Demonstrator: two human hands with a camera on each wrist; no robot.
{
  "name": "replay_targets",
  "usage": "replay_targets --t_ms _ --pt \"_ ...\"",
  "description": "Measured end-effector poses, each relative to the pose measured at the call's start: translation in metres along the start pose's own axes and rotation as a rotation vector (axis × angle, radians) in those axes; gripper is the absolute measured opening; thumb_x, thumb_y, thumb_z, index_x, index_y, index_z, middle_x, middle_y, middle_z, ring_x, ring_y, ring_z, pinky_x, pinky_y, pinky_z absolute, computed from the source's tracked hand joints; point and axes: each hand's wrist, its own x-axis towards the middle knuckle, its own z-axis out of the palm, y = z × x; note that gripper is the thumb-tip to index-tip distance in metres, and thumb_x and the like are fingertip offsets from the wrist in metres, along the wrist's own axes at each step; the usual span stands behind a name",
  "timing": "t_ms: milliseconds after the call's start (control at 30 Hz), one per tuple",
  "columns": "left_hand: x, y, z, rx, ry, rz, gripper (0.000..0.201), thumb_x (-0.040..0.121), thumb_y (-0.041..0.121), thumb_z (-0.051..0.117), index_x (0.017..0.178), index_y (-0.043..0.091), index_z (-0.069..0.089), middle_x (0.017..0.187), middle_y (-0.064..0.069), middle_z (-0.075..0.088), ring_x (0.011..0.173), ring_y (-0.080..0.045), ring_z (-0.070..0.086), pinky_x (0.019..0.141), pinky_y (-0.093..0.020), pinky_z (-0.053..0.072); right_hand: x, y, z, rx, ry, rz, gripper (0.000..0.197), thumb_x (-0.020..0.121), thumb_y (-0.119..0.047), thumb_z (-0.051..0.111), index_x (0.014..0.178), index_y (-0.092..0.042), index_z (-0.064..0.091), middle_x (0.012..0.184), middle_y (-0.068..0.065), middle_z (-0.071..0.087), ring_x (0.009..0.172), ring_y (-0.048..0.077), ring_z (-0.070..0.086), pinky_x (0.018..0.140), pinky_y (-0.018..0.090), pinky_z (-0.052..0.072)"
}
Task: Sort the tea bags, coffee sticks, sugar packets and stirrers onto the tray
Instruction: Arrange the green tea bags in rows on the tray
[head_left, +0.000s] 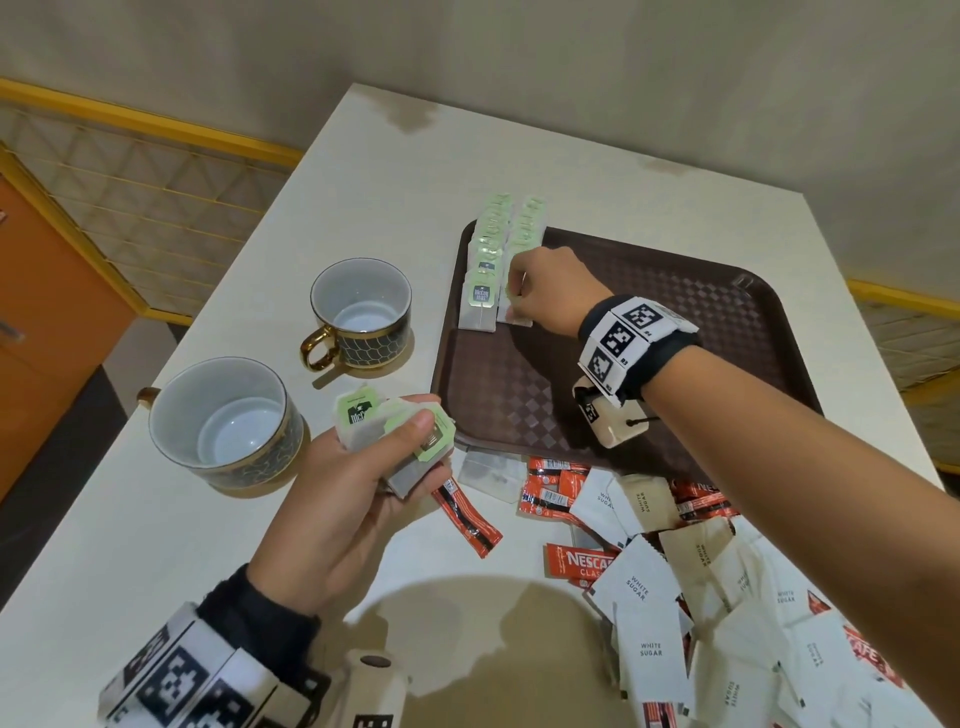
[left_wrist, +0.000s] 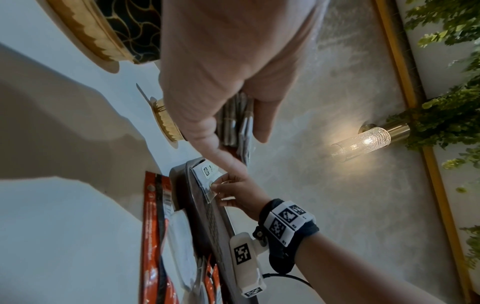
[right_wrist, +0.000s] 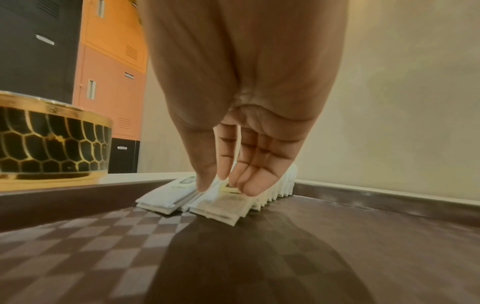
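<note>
The right hand (head_left: 545, 286) has its grip pinched lightly on the front tea bag (right_wrist: 221, 202) of the right-hand row, thumb and fingertips (right_wrist: 249, 185) pressing it down onto the tray (head_left: 727, 332). The bags lie overlapped like shingles in two rows at the tray's far left corner, the left row (head_left: 480, 291) touching the right.

The left hand (head_left: 363, 467) grips a loose fan of more tea bags (head_left: 395, 421) above the table (head_left: 363, 171), thumb clamped across the top.

Likely risks, as I judge them: a push with the right fingers could slide the whole shingled row toward the tray's wall or skew it into the neighbouring row, since the bags are light and only rest on each other. Lifting the fingers with a tag or string caught would drag the front bag out of line. The left bundle is splayed and could shed a bag onto the table.

Coffee sticks (head_left: 550, 488) and sugar packets (head_left: 639, 592) lie heaped on the table just beside the tray's near edge, still unsorted. No stirrers are visible. Two cups (head_left: 363, 312) stand left of the tray, near the working elbow's path.
</note>
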Motion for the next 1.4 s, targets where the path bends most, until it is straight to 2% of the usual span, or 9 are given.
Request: replay_targets --t_ms 267,433,633,800,900,967,1100,1267,1400 --pt "0.001 0.000 0.001 -0.038 -0.007 -0.046 0.027 0.076 0.014 0.067 0.102 0.007 0.071 0.106 -0.018 0.072 0.099 -0.028 0.070 0.061 -0.028 0.060 -0.002 -0.020 0.010 -0.005 -0.057 -0.088 0.028 0.077 -0.024 0.079 0.093 -0.007 0.064 0.098 0.010 0.064 0.089 0.026 0.060 0.071 0.029 0.044" --pt "0.004 0.005 0.000 -0.094 -0.024 -0.082 0.041 0.075 0.017 0.065 0.114 0.003 0.068 0.111 -0.019 0.071 0.105 -0.030 0.068 0.063 -0.029 0.061 0.000 -0.027 0.013 -0.027 -0.042 -0.085 0.021 0.081 -0.017 0.075 0.096 -0.006 0.064 0.103 0.012 0.063 0.092 0.028 0.061 0.076 0.033 0.049" --pt "0.005 0.012 0.007 -0.130 -0.069 -0.086 0.032 0.076 0.016 0.063 0.105 0.004 0.069 0.106 -0.018 0.072 0.096 -0.027 0.070 0.070 -0.032 0.062 0.001 -0.027 0.010 -0.006 -0.028 -0.076 0.020 0.082 -0.018 0.074 0.095 -0.006 0.065 0.100 0.010 0.064 0.092 0.026 0.061 0.073 0.029 0.046" --pt "0.013 0.017 0.013 -0.136 -0.072 -0.052 0.035 0.093 0.010 0.056 0.126 0.000 0.056 0.117 -0.019 0.069 0.105 -0.029 0.069 0.072 -0.033 0.061 -0.038 -0.040 -0.016 0.378 0.106 -0.063 0.026 0.089 -0.023 0.068 0.086 0.002 0.065 0.078 0.005 0.062 0.071 0.013 0.057 0.059 0.013 0.044" --pt "0.016 0.020 0.018 -0.126 -0.110 -0.007 0.035 0.094 0.013 0.055 0.128 0.004 0.057 0.119 -0.015 0.069 0.110 -0.026 0.067 0.085 -0.035 0.058 -0.080 -0.051 -0.026 0.786 -0.018 0.006 0.026 0.088 -0.028 0.070 0.083 -0.004 0.065 0.068 0.000 0.062 0.061 0.010 0.060 0.059 0.023 0.052" --pt "0.016 0.020 0.022 -0.125 -0.152 0.004 0.035 0.095 0.015 0.054 0.129 0.007 0.058 0.122 -0.014 0.068 0.113 -0.025 0.066 0.092 -0.035 0.055 -0.103 -0.057 -0.024 0.862 -0.146 0.007 0.022 0.084 -0.023 0.075 0.091 -0.004 0.066 0.070 0.001 0.065 0.063 0.010 0.061 0.059 0.024 0.054" --pt "0.017 0.017 0.027 -0.120 -0.143 -0.028 0.031 0.095 0.017 0.055 0.123 0.007 0.062 0.117 -0.015 0.070 0.103 -0.022 0.070 0.083 -0.034 0.059 -0.121 -0.052 -0.020 0.963 -0.093 0.018 0.013 0.082 -0.001 0.072 0.094 -0.001 0.065 0.079 0.014 0.066 0.067 0.017 0.063 0.060 0.025 0.055" --pt "0.019 0.012 0.025 -0.082 -0.067 -0.053 0.025 0.095 0.017 0.056 0.115 0.007 0.067 0.102 -0.013 0.074 0.086 -0.019 0.073 0.071 -0.030 0.061 -0.097 -0.003 -0.034 0.798 0.041 0.170 0.010 0.085 0.000 0.070 0.094 0.003 0.065 0.081 0.015 0.066 0.067 0.014 0.064 0.059 0.023 0.056" --pt "0.020 0.008 0.021 -0.052 -0.050 -0.051 0.022 0.094 0.017 0.058 0.111 0.008 0.068 0.098 -0.012 0.074 0.084 -0.019 0.073 0.069 -0.029 0.061 -0.050 0.019 -0.032 0.479 -0.042 0.190 0.008 0.084 -0.004 0.071 0.091 -0.004 0.066 0.080 0.009 0.068 0.069 0.014 0.065 0.054 0.018 0.053"
